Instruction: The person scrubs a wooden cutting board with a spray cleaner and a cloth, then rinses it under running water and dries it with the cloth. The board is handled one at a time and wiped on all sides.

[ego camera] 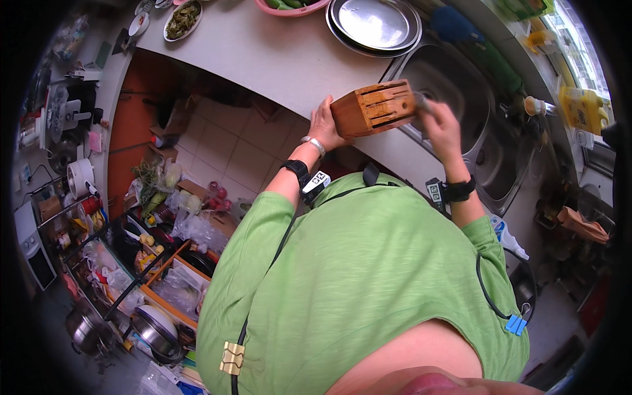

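Observation:
A wooden knife block (375,108) with dark slots and one round hole is tilted over the counter's front edge, its slotted face turned up. My left hand (327,123) grips its base end. At the slotted side, my right hand (439,126) holds a small greyish brush-like object (423,106) against or very near the wood; motion blur hides its exact kind. No knives show in the slots. Behind the right hand lies a double stainless-steel sink (447,84).
Stacked metal plates (377,24), a pink basin (291,7) of green vegetables and an oval dish of leafy food (183,20) stand on the counter (237,54). A yellow bottle (582,109) is by the window. Bagged vegetables (197,212) and a rack sit at lower left.

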`<action>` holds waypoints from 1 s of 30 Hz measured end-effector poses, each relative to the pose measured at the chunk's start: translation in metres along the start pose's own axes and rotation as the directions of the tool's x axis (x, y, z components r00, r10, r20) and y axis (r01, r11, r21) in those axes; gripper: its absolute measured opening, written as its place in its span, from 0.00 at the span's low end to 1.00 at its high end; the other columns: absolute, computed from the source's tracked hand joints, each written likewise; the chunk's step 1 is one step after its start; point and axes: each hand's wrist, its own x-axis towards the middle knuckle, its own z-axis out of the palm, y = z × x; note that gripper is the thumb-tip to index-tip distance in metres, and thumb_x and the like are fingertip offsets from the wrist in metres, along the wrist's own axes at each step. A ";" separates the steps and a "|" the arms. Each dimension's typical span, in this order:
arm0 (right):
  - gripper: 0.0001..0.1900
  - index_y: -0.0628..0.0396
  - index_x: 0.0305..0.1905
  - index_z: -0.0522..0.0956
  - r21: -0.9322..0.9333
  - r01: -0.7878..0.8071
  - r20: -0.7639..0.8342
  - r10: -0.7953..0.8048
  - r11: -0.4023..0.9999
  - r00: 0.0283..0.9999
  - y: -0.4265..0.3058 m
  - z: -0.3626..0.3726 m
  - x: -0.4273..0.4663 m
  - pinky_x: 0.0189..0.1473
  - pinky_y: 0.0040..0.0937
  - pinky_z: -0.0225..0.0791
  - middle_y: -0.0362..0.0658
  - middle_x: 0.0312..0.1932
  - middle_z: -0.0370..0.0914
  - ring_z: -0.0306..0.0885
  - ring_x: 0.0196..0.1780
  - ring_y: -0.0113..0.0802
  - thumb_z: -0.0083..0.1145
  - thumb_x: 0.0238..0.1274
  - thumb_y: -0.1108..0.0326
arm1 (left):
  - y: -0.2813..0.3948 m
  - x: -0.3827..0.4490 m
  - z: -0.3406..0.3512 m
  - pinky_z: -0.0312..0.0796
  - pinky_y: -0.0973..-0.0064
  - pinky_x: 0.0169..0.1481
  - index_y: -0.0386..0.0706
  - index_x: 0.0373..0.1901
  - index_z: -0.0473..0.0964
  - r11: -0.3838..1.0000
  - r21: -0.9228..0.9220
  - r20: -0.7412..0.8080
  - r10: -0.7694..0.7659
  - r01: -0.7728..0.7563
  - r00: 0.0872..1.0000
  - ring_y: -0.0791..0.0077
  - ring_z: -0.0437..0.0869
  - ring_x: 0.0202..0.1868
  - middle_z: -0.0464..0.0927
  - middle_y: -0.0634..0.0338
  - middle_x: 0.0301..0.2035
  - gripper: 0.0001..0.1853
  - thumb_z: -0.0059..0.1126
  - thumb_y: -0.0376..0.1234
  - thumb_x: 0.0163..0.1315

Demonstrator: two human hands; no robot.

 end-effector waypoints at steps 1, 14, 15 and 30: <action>0.13 0.60 0.53 0.83 0.025 -0.001 0.012 0.001 1.000 1.000 0.003 -0.001 -0.002 0.46 0.27 0.72 0.43 0.39 0.80 0.80 0.41 0.31 0.63 0.66 0.71 | -0.003 0.001 0.002 0.63 0.54 0.72 0.39 0.74 0.41 0.999 0.001 -0.044 0.042 -0.042 0.998 0.41 0.67 0.65 0.62 0.41 0.63 0.73 0.86 0.44 0.30; 0.13 0.58 0.55 0.84 0.105 -0.044 -0.234 0.068 0.994 0.970 -0.003 -0.026 -0.005 0.42 0.24 0.70 0.38 0.38 0.79 0.77 0.40 0.24 0.63 0.68 0.72 | 0.087 0.016 -0.061 0.66 0.54 0.68 0.38 0.76 0.49 0.982 0.101 -0.133 0.174 -0.162 0.976 0.45 0.67 0.60 0.67 0.45 0.58 0.65 0.78 0.37 0.32; 0.13 0.57 0.55 0.84 0.073 -0.064 -0.230 0.079 0.995 0.970 -0.010 -0.023 -0.005 0.42 0.24 0.70 0.39 0.38 0.79 0.77 0.39 0.25 0.63 0.67 0.72 | 0.092 0.018 -0.063 0.67 0.54 0.68 0.38 0.76 0.48 0.976 0.132 -0.107 0.190 -0.175 0.976 0.44 0.67 0.59 0.67 0.45 0.58 0.65 0.78 0.37 0.32; 0.16 0.47 0.51 0.85 -0.334 -0.017 -0.099 -0.017 0.943 0.995 0.041 0.011 0.024 0.42 0.39 0.77 0.45 0.40 0.79 0.82 0.42 0.46 0.61 0.57 0.71 | 0.103 0.014 -0.056 0.66 0.54 0.70 0.38 0.77 0.41 0.966 0.059 -0.034 0.254 -0.252 0.967 0.40 0.67 0.63 0.64 0.43 0.63 0.67 0.79 0.34 0.37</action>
